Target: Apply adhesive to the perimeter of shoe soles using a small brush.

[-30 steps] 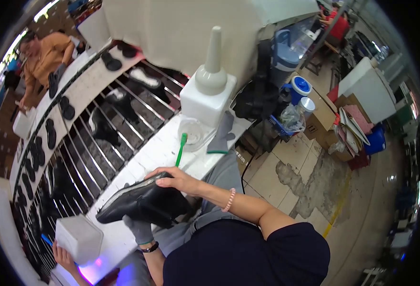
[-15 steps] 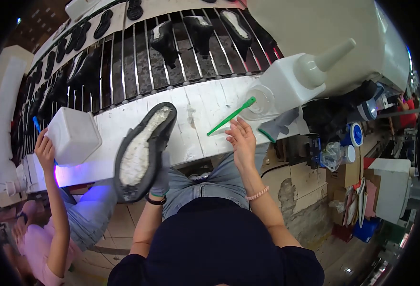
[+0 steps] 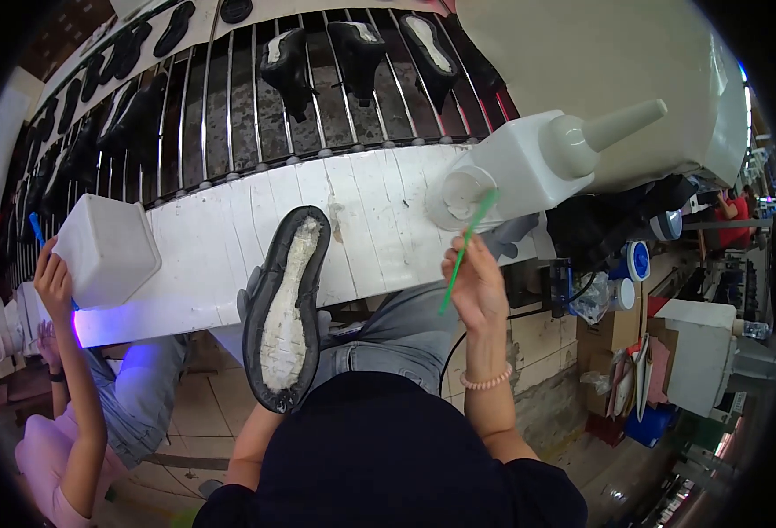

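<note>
My left hand wears a grey glove and grips a black shoe, sole up, over the bench's near edge. White filler shows in the middle of the shoe's underside, inside a black rim; most of the hand is hidden behind it. In my bare right hand is a thin green brush, pinched in the fingers and tilted; it is blurred, and I cannot make out bristles. Just beyond it, a small clear cup stands against a white squeeze bottle with a long nozzle.
The white bench runs along a roller conveyor carrying several black shoes and soles. A grey glove lies near the cup. At left, a co-worker's hand holds a blue stick beside a white container.
My right hand has picked the green brush up off the bench and drawn it closer. The shoe has shifted right and turned more upright. The co-worker's second hand has come up.
</note>
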Demonstrator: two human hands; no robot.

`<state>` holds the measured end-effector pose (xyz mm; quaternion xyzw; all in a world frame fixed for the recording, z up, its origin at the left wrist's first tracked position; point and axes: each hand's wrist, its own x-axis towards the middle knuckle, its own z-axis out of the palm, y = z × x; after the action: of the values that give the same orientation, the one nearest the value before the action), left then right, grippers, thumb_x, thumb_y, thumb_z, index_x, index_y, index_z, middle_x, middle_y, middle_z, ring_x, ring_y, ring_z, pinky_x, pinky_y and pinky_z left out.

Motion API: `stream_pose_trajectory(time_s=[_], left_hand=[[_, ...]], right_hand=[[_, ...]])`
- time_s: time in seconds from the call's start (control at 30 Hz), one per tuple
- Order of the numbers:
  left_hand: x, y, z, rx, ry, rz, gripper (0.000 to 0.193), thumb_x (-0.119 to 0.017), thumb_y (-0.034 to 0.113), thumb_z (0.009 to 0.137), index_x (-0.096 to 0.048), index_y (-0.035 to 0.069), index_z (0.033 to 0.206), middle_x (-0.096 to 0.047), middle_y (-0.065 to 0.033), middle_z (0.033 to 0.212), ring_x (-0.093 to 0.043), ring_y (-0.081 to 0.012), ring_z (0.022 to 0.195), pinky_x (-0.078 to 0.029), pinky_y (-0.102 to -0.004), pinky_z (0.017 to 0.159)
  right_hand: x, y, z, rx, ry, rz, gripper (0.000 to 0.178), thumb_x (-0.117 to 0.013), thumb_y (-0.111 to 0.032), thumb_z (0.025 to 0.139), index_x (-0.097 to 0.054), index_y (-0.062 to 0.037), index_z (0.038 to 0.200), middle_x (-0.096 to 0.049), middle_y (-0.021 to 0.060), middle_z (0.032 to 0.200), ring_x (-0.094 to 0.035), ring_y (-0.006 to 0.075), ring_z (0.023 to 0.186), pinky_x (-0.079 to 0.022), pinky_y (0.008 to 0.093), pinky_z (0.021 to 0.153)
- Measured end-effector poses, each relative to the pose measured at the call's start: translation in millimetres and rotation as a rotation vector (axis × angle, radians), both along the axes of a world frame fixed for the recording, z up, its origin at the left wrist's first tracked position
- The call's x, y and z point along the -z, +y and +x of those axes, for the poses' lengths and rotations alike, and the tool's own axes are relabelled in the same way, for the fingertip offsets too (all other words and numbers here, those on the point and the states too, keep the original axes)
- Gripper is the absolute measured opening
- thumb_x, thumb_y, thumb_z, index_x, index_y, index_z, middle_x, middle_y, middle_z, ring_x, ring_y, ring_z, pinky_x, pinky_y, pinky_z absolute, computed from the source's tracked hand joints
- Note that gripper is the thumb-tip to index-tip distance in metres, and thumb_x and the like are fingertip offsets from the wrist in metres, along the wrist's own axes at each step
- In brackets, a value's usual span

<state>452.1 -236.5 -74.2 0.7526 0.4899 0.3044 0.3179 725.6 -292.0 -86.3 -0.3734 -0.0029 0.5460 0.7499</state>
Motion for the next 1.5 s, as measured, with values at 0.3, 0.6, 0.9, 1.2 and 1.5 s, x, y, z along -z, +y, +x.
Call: stream_pose_trajectory(time_s=[0.3,0.6,0.9,1.2,1.5], left_hand=[[-2,5,-5,0.115,0.081,-0.004,0.052,-0.051,0.017,0.097,-0.031,0.009,0.144,-0.045,-0.0125,0.142,-0.048,-0.0246,0.127,-0.039,-0.0392,0.109],[3,-1,-3,0.107,-0.718,-0.540,0.048,-0.032,0.031,0.105,-0.028,0.008,0.147,-0.044,-0.0143,0.144,-0.049,-0.0245,0.126,-0.041,-0.0404,0.110],[34,-3,-13,0.012,-1.657,-1.285,0.047,-0.041,0.022,0.103,-0.032,0.005,0.146,-0.047,-0.0152,0.140,-0.051,-0.0256,0.123,-0.038,-0.0385,0.111],[43,-2,14,0.054,-0.105,0.134,0.084,-0.076,0.022,0.082,-0.024,0.003,0.146,-0.040,-0.0155,0.136,-0.043,-0.0315,0.125,-0.027,-0.0494,0.111],[88,6,38,-0.112,-0.461,0.423,0.095,-0.081,0.030,0.074,-0.023,0.007,0.145,-0.042,-0.0168,0.137,-0.042,-0.0341,0.129,-0.022,-0.0563,0.112]], right_hand=[[-26,-9,49,-0.085,-1.260,-0.488,0.022,-0.069,-0.013,0.087,-0.067,0.0003,0.105,-0.068,0.0033,0.081,-0.061,0.0107,0.070,-0.048,0.0241,0.066],[-38,11,37,-0.160,-2.010,-0.912,0.014,-0.067,-0.015,0.085,-0.065,-0.0031,0.094,-0.069,0.0127,0.091,-0.066,0.0323,0.079,-0.049,0.0401,0.068],[-11,-2,55,-0.112,-1.117,-0.533,0.016,-0.067,-0.012,0.089,-0.070,-0.0003,0.099,-0.067,0.0021,0.080,-0.050,0.0023,0.056,-0.036,0.0185,0.048],[-27,19,29,-0.075,-0.825,-0.269,0.018,-0.059,-0.008,0.094,-0.059,0.0001,0.110,-0.067,0.0067,0.083,-0.050,0.0058,0.057,-0.037,0.0183,0.049],[-71,32,-63,-0.710,-1.078,-0.059,0.013,-0.073,0.000,0.079,-0.072,-0.0004,0.092,-0.067,0.0051,0.080,-0.059,0.0077,0.070,-0.046,0.0205,0.063]])
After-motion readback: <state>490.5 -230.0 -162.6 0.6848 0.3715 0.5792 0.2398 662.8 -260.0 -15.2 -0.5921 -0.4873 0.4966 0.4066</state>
